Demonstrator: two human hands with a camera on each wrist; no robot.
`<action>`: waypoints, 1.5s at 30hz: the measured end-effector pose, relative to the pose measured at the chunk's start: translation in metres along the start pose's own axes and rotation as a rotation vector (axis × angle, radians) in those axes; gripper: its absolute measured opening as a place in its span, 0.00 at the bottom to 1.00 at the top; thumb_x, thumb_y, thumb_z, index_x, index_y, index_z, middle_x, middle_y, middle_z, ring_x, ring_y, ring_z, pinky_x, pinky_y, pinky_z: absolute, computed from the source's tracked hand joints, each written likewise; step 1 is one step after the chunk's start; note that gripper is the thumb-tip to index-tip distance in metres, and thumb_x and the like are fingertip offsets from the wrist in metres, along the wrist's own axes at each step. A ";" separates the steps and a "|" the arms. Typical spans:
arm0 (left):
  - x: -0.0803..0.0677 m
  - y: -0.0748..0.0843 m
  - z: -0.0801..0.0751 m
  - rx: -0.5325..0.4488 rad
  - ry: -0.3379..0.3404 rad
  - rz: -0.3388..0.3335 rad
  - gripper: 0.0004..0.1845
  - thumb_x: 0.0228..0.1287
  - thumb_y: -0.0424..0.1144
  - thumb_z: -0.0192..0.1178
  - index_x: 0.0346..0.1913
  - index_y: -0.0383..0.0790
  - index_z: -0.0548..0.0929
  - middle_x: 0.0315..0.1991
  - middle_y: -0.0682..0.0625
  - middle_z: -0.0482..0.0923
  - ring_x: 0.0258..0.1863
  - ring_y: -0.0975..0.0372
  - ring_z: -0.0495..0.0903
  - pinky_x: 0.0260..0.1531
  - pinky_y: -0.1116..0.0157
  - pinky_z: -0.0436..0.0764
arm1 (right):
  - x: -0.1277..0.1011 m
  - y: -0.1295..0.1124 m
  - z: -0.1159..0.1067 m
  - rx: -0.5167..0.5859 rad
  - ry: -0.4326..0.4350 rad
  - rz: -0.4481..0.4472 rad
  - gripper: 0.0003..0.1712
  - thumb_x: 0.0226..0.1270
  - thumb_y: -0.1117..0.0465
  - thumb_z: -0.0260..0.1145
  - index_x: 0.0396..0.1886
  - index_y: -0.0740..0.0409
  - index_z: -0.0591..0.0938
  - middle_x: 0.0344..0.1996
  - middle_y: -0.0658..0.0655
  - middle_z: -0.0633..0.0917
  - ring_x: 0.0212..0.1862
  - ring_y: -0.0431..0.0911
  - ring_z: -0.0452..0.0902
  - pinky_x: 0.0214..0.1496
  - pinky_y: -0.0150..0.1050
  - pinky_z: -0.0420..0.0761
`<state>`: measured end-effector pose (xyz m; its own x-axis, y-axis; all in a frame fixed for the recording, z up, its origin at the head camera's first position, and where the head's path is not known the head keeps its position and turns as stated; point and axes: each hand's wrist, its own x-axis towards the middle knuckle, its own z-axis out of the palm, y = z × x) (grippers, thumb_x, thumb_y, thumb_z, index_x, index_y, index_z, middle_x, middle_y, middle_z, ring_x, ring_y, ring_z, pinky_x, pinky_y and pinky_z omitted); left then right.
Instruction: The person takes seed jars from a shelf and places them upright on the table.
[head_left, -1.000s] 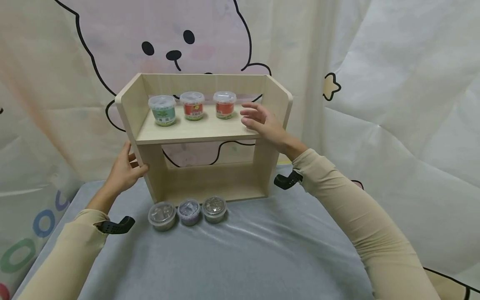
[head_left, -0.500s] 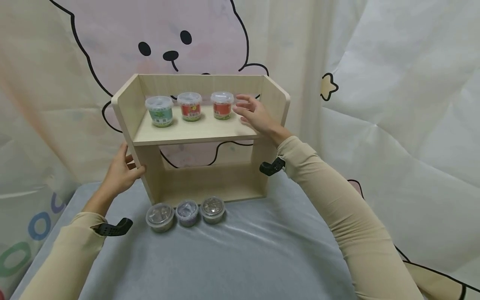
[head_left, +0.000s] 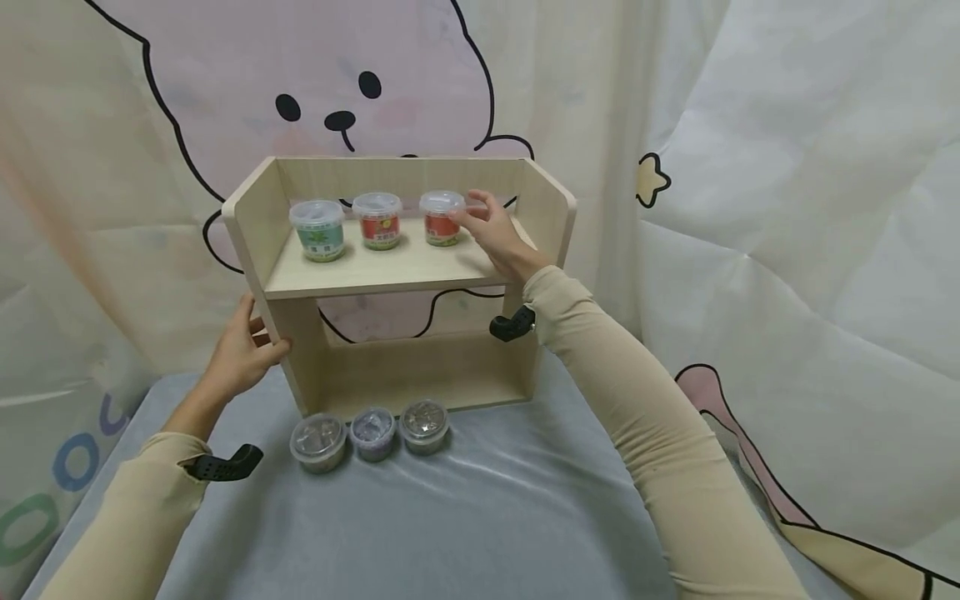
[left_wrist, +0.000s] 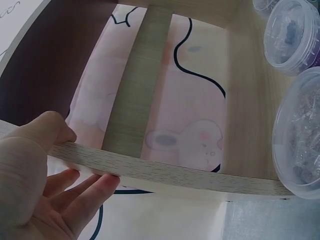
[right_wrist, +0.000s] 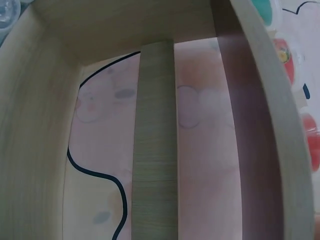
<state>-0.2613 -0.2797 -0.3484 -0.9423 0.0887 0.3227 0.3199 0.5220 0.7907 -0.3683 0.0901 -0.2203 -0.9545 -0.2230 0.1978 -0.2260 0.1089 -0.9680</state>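
Note:
My left hand [head_left: 243, 354] grips the left side panel of a pale wooden two-tier shelf [head_left: 397, 287]. In the left wrist view its thumb [left_wrist: 47, 130] lies on one side of the panel edge, the fingers [left_wrist: 95, 197] on the other. On the upper tier stand a green-labelled cup [head_left: 320, 237] and two red-labelled ones, a middle cup [head_left: 379, 225] and a right cup [head_left: 441, 223], all lidded. My right hand [head_left: 498, 237] reaches over that tier, thumb overlapping the right cup's edge, fingers spread beside it; contact cannot be told. The right wrist view shows almost none of this hand.
On the grey-blue tablecloth [head_left: 420, 533], before the shelf, stand three lidded tubs: a left tub [head_left: 318, 443], a purplish middle tub [head_left: 372, 435] and a right tub [head_left: 424, 427]. A cartoon-printed curtain [head_left: 420, 83] hangs behind.
My right hand has moved left along the upper tier, from apart from the right cup to its right edge. The left hand keeps its hold, and the view has shifted slightly.

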 end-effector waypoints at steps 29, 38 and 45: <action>-0.002 0.000 0.002 0.017 0.018 -0.005 0.51 0.65 0.26 0.58 0.82 0.50 0.40 0.71 0.19 0.59 0.62 0.22 0.69 0.31 0.70 0.84 | 0.018 0.007 0.017 0.039 0.048 0.004 0.47 0.69 0.60 0.69 0.81 0.54 0.55 0.74 0.59 0.72 0.75 0.48 0.67 0.77 0.37 0.68; -0.001 0.002 0.005 -0.003 0.009 -0.012 0.52 0.63 0.25 0.57 0.82 0.52 0.38 0.70 0.19 0.59 0.62 0.23 0.69 0.32 0.69 0.84 | 0.015 0.007 0.014 -0.066 0.067 -0.028 0.45 0.69 0.58 0.69 0.80 0.56 0.59 0.73 0.60 0.73 0.74 0.50 0.68 0.77 0.40 0.69; -0.003 0.001 0.001 -0.004 0.006 -0.020 0.52 0.64 0.26 0.58 0.82 0.52 0.38 0.69 0.18 0.60 0.62 0.23 0.70 0.32 0.70 0.84 | 0.015 0.009 0.011 -0.025 0.028 -0.022 0.39 0.69 0.60 0.69 0.77 0.54 0.64 0.72 0.60 0.72 0.74 0.51 0.67 0.76 0.41 0.71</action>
<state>-0.2584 -0.2787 -0.3491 -0.9481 0.0728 0.3096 0.3009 0.5203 0.7992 -0.3826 0.0774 -0.2273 -0.9543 -0.1984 0.2233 -0.2512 0.1287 -0.9593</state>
